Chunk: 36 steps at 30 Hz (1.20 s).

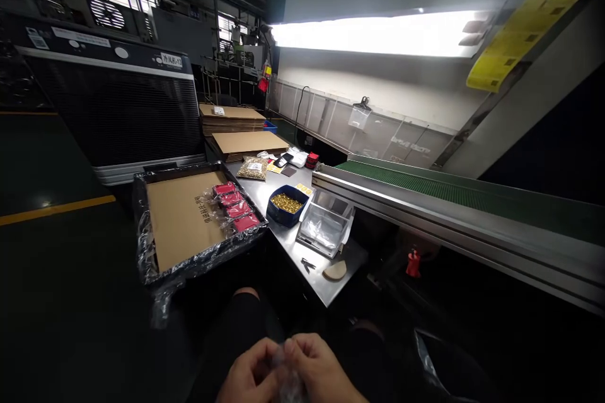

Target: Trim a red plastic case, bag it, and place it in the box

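Note:
Low in the view, over my lap, my left hand (250,373) and my right hand (321,366) are close together. Their fingertips pinch a clear plastic bag (290,389) between them; whatever it may contain is hidden by the fingers. Ahead on the metal table (328,289) are small black snips (307,265) and a tan, rounded flat piece (335,271). Behind these, a tray holds a stack of clear bags (321,227). A blue bin (283,217) full of small gold-coloured metal parts (286,203) stands beside it.
To the left, a plastic-wrapped box (203,264) lined with cardboard holds several bagged red items (235,206). A green conveyor (425,189) runs along the right. Cardboard sheets (248,142), a bag of small parts (253,167) and red pieces (312,160) lie farther back.

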### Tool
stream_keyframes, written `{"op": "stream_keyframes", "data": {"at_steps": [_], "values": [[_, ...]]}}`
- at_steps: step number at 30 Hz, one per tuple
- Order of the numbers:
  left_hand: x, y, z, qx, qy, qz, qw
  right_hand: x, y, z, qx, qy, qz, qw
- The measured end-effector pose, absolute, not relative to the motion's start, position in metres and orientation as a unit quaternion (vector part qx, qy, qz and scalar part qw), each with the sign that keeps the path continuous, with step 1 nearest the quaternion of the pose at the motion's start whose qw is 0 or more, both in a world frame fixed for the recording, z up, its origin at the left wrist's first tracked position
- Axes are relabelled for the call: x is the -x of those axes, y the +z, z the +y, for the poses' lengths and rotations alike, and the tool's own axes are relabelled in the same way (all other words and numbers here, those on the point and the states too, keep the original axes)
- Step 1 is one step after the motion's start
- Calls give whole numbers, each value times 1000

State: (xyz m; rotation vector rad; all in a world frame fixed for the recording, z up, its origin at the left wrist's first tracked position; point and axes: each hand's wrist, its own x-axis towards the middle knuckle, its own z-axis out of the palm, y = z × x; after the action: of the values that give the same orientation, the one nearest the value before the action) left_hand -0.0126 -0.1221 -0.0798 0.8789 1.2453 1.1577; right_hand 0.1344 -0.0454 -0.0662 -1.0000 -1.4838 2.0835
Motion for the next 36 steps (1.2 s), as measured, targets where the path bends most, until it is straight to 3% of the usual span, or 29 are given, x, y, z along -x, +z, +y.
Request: {"op": "stream_keyframes", "data": {"at_steps": [3,8,12,24,30,36], "values": [[16,-79,-118,-363,466,524,613,-149,-71,-38,362,728,-553,184],[20,-91,-116,-298,466,500,666,-168,-57,-26,378,659,-644,94],[16,-92,-116,-266,447,515,681,-162,-49,-27,371,622,-683,90],[55,-89,-152,-135,434,540,708,-205,-126,-8,518,709,-407,253],[64,-95,-169,-197,437,518,709,-207,-140,-11,544,725,-326,268],[42,-114,-169,23,518,475,711,-165,-146,-10,543,698,-357,303]]}}
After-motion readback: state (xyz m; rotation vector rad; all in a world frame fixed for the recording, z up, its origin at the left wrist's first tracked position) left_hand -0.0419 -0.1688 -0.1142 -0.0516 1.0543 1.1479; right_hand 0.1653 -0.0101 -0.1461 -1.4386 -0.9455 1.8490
